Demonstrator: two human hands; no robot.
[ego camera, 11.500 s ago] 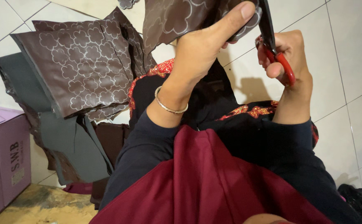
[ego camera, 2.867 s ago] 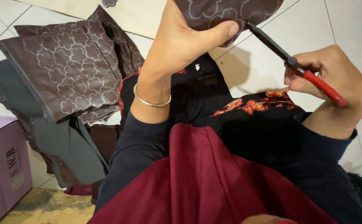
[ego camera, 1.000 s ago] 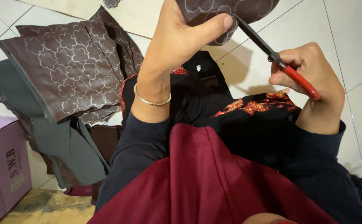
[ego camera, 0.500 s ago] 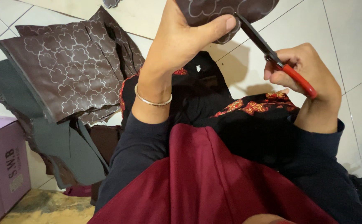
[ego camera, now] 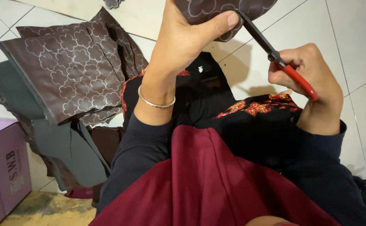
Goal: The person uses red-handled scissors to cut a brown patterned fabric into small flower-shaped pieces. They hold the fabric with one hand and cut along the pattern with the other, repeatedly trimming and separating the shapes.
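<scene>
Our left hand [ego camera: 183, 46] held a piece of brown patterned fabric [ego camera: 225, 10] up at the top of the view, the thumb pressed flat across its lower edge and the fingers closed behind it. Our right hand [ego camera: 312, 83] was closed around the red handles of a pair of scissors [ego camera: 275, 56], with the dark blades angled up and left so that their tips met the fabric just beside the left thumb.

Compared with a few seconds earlier, the scissors had come in closer: the blades had stood apart from the fabric's edge then, and now they reached right to it. The right hand had also drawn up and inward toward the left. We judged from this that the cutting along the edge of the piece was under way, with the blades nearly closed; how far the cut ran we could not tell, since the fabric ran out of view.

To the left, a stack of the same brown patterned fabric [ego camera: 69, 79] lay on the tiled floor [ego camera: 350, 37] over some grey-green cloth [ego camera: 65, 146], unmoved. A purple cardboard box [ego camera: 2, 167] stood at the lower left.
</scene>
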